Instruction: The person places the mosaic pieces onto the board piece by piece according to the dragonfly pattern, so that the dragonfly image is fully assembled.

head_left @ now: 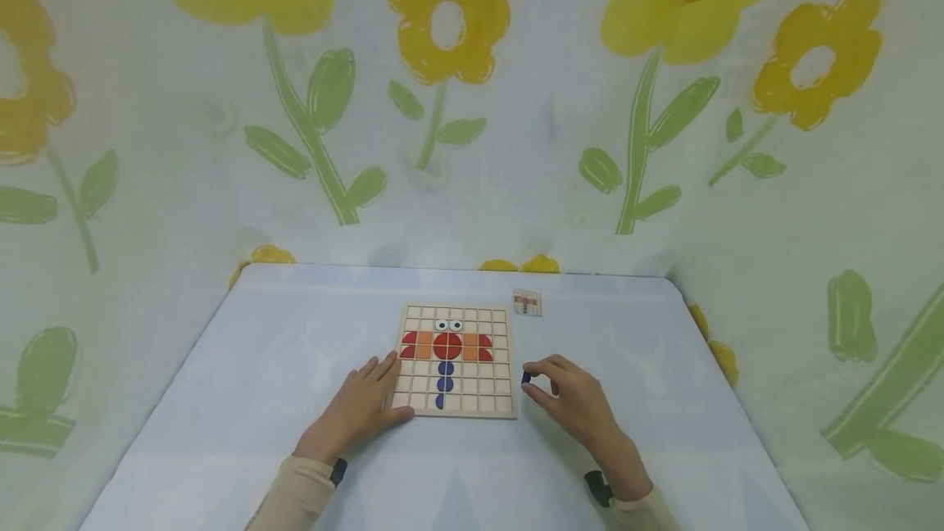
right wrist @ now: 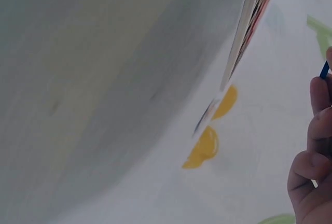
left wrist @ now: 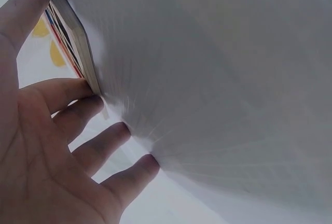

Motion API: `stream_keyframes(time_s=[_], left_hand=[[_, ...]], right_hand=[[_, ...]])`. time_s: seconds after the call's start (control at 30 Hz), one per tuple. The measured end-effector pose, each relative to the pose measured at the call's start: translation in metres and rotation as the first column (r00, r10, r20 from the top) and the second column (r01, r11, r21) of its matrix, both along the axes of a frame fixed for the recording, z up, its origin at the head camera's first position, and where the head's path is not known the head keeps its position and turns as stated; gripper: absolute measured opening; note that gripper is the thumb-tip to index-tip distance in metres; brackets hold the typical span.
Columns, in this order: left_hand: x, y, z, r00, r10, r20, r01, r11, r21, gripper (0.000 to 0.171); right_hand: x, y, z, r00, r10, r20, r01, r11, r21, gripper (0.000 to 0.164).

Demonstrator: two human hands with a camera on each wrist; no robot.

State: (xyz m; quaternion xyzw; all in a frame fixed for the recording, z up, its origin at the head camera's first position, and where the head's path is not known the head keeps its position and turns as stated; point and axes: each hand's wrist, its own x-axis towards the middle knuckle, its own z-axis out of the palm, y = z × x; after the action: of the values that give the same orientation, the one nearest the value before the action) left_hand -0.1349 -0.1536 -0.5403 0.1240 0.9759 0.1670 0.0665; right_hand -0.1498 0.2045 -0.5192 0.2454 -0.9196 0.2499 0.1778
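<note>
A square wooden grid board (head_left: 483,386) lies flat on the table. Coloured tiles in it form a figure: two eye tiles (head_left: 456,325), a red circle (head_left: 447,346), orange squares (head_left: 470,347), red rounded side pieces and a column of blue pieces (head_left: 446,384). At the column's bottom, a blue piece fills only the left cell. My left hand (head_left: 361,408) rests at the board's left side, thumb by the near corner and fingers fairly straight along the edge. Just right of the board, my right hand (head_left: 575,401) pinches a small blue tile (head_left: 526,377) between thumb and index finger, above the table.
A small pattern card (head_left: 527,302) showing a similar figure lies beyond the board's far right corner. The pale table (head_left: 295,326) meets flower-printed fabric walls (head_left: 531,187) at the back and both sides. Dark bands (head_left: 597,488) circle both wrists.
</note>
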Motion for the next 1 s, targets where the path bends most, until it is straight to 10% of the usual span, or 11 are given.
stream_keyframes(time_s=[0.6, 1.0], left_hand=[[-0.002, 0.0, -0.002, 1.0, 0.001, 0.007, -0.001, 1.0, -0.011, 0.095], [-0.002, -0.001, 0.001, 1.0, -0.007, 0.0, 0.007, 1.0, -0.009, 0.092]], right_hand=[[-0.006, -0.065, -0.008, 0.979, 0.158, 0.132, -0.169, 0.982, 0.082, 0.026], [-0.004, -0.102, -0.006, 0.963, 0.117, 0.244, -0.169, 0.965, 0.201, 0.028]])
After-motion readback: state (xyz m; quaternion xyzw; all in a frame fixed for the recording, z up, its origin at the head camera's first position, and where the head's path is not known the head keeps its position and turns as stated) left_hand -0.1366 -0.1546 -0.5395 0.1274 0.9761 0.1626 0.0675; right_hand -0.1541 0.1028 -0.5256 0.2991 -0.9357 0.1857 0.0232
